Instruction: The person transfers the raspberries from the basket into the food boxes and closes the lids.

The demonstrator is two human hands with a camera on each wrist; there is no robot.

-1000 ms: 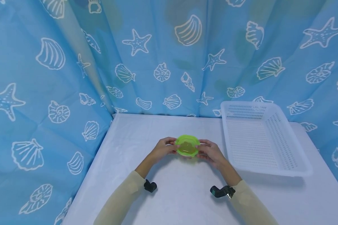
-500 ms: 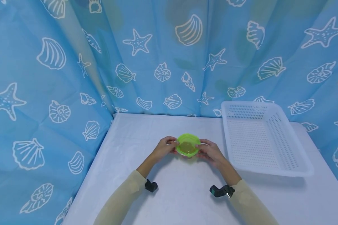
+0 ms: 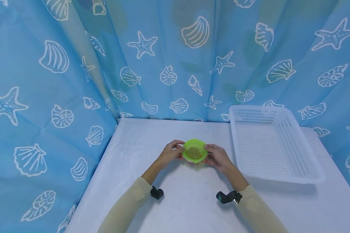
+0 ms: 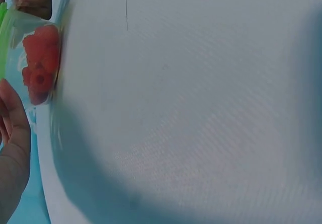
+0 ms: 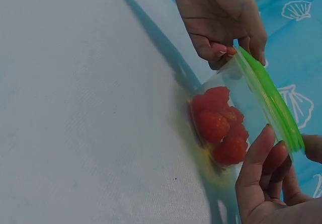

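Note:
A small clear container (image 5: 229, 85) with a bright green lid (image 3: 194, 150) holds several raspberries (image 5: 214, 126), plain through its side in the right wrist view. My left hand (image 3: 168, 154) grips its left edge, thumb near the lid's rim. On the opposite edge, my right hand (image 3: 219, 158) holds the container with its thumb at the lid and fingers along the side. The lid looks seated on the container. The left wrist view catches only part of the container (image 4: 20, 48) at its edge. Whether the base touches the table cannot be told.
A white plastic basket (image 3: 263, 149) with slotted walls stands on the right of the white-covered table (image 3: 189, 200). Blue curtains (image 3: 163, 51) with shell prints hang behind and at the sides. Each wrist carries a black camera mount (image 3: 228, 197).
My right thumb has shifted slightly up the lid's right edge. The lid's tilt has changed a little, while both hands keep their hold in nearly the same place.

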